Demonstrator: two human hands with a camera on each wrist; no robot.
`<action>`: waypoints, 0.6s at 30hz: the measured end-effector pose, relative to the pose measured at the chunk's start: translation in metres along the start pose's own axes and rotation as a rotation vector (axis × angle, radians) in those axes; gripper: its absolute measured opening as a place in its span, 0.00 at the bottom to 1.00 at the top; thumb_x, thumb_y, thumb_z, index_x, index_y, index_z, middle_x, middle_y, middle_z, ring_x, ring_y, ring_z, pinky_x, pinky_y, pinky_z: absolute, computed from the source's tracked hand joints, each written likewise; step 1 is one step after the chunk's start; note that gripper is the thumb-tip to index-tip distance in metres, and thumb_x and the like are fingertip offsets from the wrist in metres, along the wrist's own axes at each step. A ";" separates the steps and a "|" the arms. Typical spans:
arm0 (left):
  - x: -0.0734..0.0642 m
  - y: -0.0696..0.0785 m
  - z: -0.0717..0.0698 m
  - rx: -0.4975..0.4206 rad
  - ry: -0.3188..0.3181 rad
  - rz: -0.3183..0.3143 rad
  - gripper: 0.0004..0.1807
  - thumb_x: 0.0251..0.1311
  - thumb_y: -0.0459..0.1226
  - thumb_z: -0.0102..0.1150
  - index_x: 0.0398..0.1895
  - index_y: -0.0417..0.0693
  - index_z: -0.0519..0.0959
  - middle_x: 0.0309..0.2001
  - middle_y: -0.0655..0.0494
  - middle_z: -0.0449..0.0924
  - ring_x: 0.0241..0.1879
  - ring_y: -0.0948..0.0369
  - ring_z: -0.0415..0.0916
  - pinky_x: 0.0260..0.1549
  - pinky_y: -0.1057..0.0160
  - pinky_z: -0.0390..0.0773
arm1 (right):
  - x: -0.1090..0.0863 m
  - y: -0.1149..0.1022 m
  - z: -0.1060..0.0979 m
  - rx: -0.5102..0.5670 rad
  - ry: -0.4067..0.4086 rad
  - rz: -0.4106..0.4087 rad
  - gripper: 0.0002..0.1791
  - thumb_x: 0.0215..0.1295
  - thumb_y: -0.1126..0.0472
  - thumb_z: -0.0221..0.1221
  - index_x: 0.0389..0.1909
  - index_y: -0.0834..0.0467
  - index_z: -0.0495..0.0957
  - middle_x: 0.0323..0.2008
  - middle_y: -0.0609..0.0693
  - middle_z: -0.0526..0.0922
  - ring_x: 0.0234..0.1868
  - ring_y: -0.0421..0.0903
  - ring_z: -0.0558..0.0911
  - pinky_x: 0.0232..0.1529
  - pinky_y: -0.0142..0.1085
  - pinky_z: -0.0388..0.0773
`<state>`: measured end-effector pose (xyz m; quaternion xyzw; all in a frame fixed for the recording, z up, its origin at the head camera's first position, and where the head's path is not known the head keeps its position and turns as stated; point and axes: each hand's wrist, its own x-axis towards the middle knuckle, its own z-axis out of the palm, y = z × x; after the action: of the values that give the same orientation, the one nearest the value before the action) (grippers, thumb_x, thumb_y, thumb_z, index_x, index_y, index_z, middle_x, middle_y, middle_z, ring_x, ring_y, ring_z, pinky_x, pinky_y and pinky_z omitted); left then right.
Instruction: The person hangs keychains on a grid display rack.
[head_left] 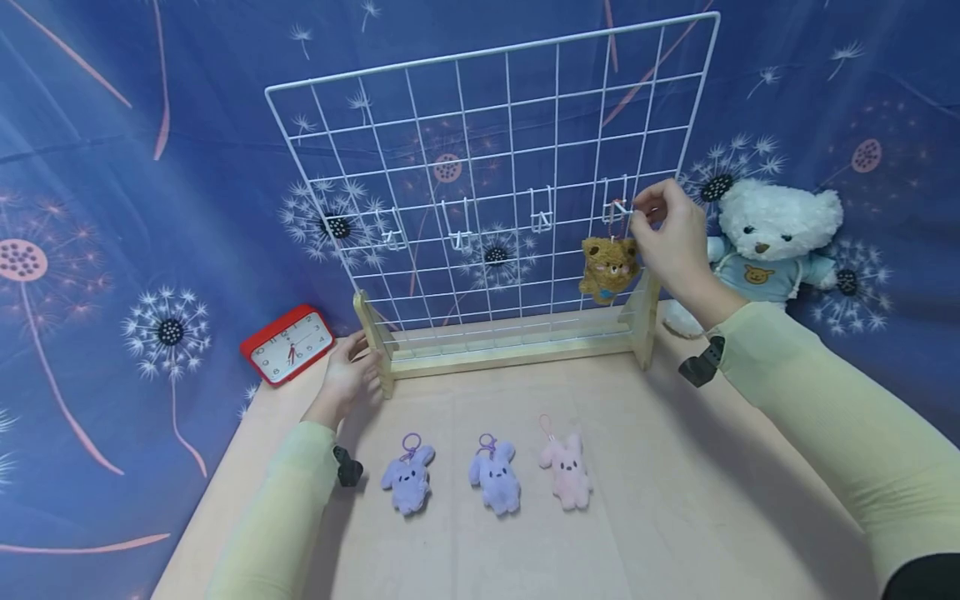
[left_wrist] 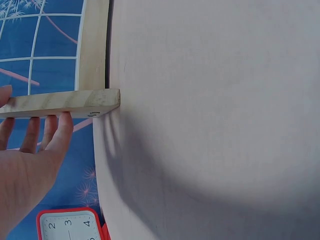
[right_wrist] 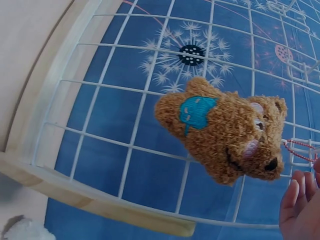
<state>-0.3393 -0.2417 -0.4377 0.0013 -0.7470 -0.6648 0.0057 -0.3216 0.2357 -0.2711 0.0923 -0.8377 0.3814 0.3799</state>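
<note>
A brown plush bear keychain (head_left: pixel 609 268) hangs in front of the white wire grid (head_left: pixel 510 104), its red beaded loop at the rightmost hook. My right hand (head_left: pixel 671 229) is at that hook, thumb and forefinger pinched together at the loop's end; the fingertips are partly cut off in the right wrist view. The bear's blue patch (right_wrist: pixel 197 112) shows there. With my left hand (head_left: pixel 348 375) I grip the grid's left wooden leg (left_wrist: pixel 65 102), thumb on one side and fingers on the other.
Two purple plush keychains (head_left: pixel 409 483) and a pink one (head_left: pixel 568 475) lie on the table (head_left: pixel 675 500). Three more white hooks (head_left: pixel 542 218) are on the grid. A red clock (head_left: pixel 288 343) stands at left, a white teddy bear (head_left: pixel 776 229) at right.
</note>
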 end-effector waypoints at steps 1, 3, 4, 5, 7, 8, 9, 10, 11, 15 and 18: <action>0.000 0.000 0.000 -0.002 0.001 0.000 0.34 0.73 0.28 0.54 0.79 0.40 0.57 0.75 0.38 0.61 0.69 0.44 0.64 0.68 0.49 0.66 | -0.001 0.001 0.000 0.010 0.004 -0.008 0.09 0.73 0.66 0.50 0.47 0.66 0.75 0.39 0.54 0.79 0.35 0.37 0.72 0.37 0.32 0.67; 0.001 0.000 0.000 -0.005 -0.001 -0.002 0.34 0.72 0.28 0.54 0.79 0.40 0.57 0.75 0.37 0.61 0.69 0.44 0.64 0.68 0.48 0.67 | -0.005 0.004 -0.001 0.025 0.010 -0.021 0.07 0.72 0.66 0.51 0.45 0.65 0.74 0.37 0.51 0.77 0.34 0.36 0.71 0.34 0.32 0.65; 0.001 0.000 0.000 -0.007 -0.004 -0.004 0.34 0.73 0.28 0.54 0.79 0.40 0.57 0.75 0.38 0.61 0.69 0.44 0.64 0.68 0.48 0.67 | -0.007 0.006 -0.002 0.033 0.012 -0.027 0.06 0.72 0.66 0.51 0.43 0.64 0.73 0.35 0.49 0.76 0.33 0.37 0.71 0.32 0.32 0.65; 0.002 0.000 0.000 -0.012 -0.004 -0.007 0.34 0.73 0.27 0.54 0.79 0.40 0.57 0.75 0.38 0.61 0.69 0.44 0.65 0.67 0.48 0.67 | -0.010 0.007 -0.002 0.038 0.017 -0.034 0.04 0.72 0.66 0.51 0.42 0.64 0.72 0.34 0.48 0.75 0.33 0.37 0.70 0.31 0.32 0.64; 0.001 0.000 0.000 -0.022 0.001 -0.009 0.34 0.72 0.27 0.54 0.79 0.41 0.58 0.74 0.38 0.61 0.68 0.44 0.65 0.67 0.48 0.68 | -0.016 0.010 -0.001 0.047 0.024 -0.051 0.03 0.72 0.66 0.52 0.40 0.63 0.71 0.33 0.48 0.74 0.32 0.38 0.70 0.29 0.32 0.63; 0.001 0.000 0.000 -0.021 0.001 -0.009 0.34 0.72 0.27 0.54 0.79 0.41 0.58 0.74 0.38 0.61 0.68 0.44 0.65 0.67 0.47 0.68 | -0.019 0.012 0.001 0.049 0.026 -0.058 0.03 0.71 0.66 0.52 0.40 0.63 0.70 0.33 0.48 0.74 0.31 0.38 0.70 0.28 0.32 0.63; 0.001 0.000 0.000 -0.020 0.001 -0.007 0.34 0.73 0.27 0.53 0.79 0.41 0.57 0.75 0.38 0.61 0.69 0.44 0.65 0.67 0.47 0.68 | -0.023 0.013 0.002 0.056 0.027 -0.067 0.03 0.71 0.67 0.52 0.40 0.64 0.71 0.32 0.48 0.74 0.30 0.38 0.70 0.28 0.32 0.63; 0.001 0.000 0.000 -0.018 -0.001 -0.007 0.34 0.73 0.27 0.53 0.79 0.41 0.57 0.75 0.38 0.60 0.69 0.44 0.64 0.67 0.46 0.68 | -0.026 0.015 0.004 0.065 0.028 -0.071 0.03 0.71 0.67 0.52 0.40 0.64 0.70 0.32 0.48 0.74 0.30 0.39 0.70 0.28 0.31 0.64; 0.000 0.000 0.000 -0.020 0.000 -0.008 0.34 0.73 0.27 0.53 0.79 0.41 0.57 0.75 0.37 0.60 0.69 0.43 0.64 0.66 0.45 0.68 | -0.030 0.017 0.005 0.067 0.032 -0.075 0.04 0.70 0.67 0.52 0.40 0.65 0.71 0.32 0.49 0.75 0.29 0.38 0.70 0.28 0.31 0.64; 0.000 -0.001 0.000 -0.018 -0.004 -0.007 0.34 0.73 0.27 0.53 0.79 0.40 0.56 0.75 0.37 0.59 0.69 0.43 0.64 0.67 0.45 0.68 | -0.043 0.020 0.011 0.097 0.030 -0.083 0.04 0.69 0.68 0.53 0.40 0.66 0.71 0.31 0.49 0.74 0.29 0.38 0.70 0.28 0.28 0.65; 0.001 0.000 0.000 -0.026 -0.009 -0.009 0.34 0.73 0.27 0.53 0.79 0.40 0.56 0.75 0.37 0.59 0.69 0.43 0.63 0.67 0.46 0.67 | -0.050 0.024 0.014 0.115 0.027 -0.099 0.04 0.69 0.68 0.54 0.40 0.66 0.72 0.31 0.49 0.75 0.30 0.36 0.71 0.28 0.26 0.66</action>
<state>-0.3399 -0.2420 -0.4373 0.0013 -0.7383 -0.6745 -0.0007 -0.3055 0.2355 -0.3264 0.1499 -0.8036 0.4108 0.4038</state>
